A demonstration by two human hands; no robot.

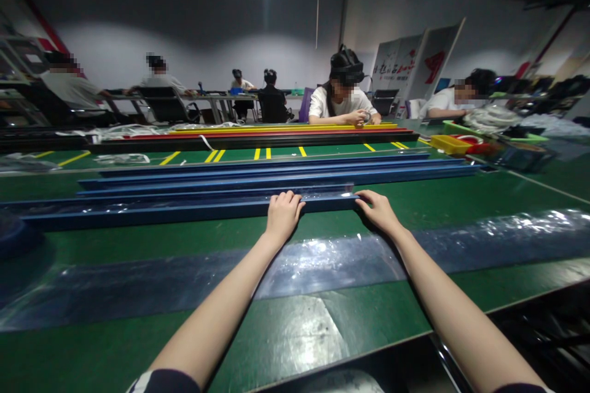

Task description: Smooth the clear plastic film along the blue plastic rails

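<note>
A long blue channel (pixel 152 215) lies across the green table, with clear plastic film showing inside it. My left hand (pixel 284 215) grips its near wall, fingers bent over the top edge. At the channel's right end is my right hand (pixel 375 209), its thumb and fingers closed around the end corner; the fingertips are partly hidden. Under my forearms, a wide strip of clear plastic film (pixel 322 261) is spread flat along the table.
More blue channels (pixel 276 171) lie behind. Farther back are yellow, red and black strips (pixel 258 140), with a person (pixel 341 98) seated beyond them. A yellow tray (pixel 448 145) and a green tray stand at the right. A dark blue roll (pixel 18 233) is at the left edge.
</note>
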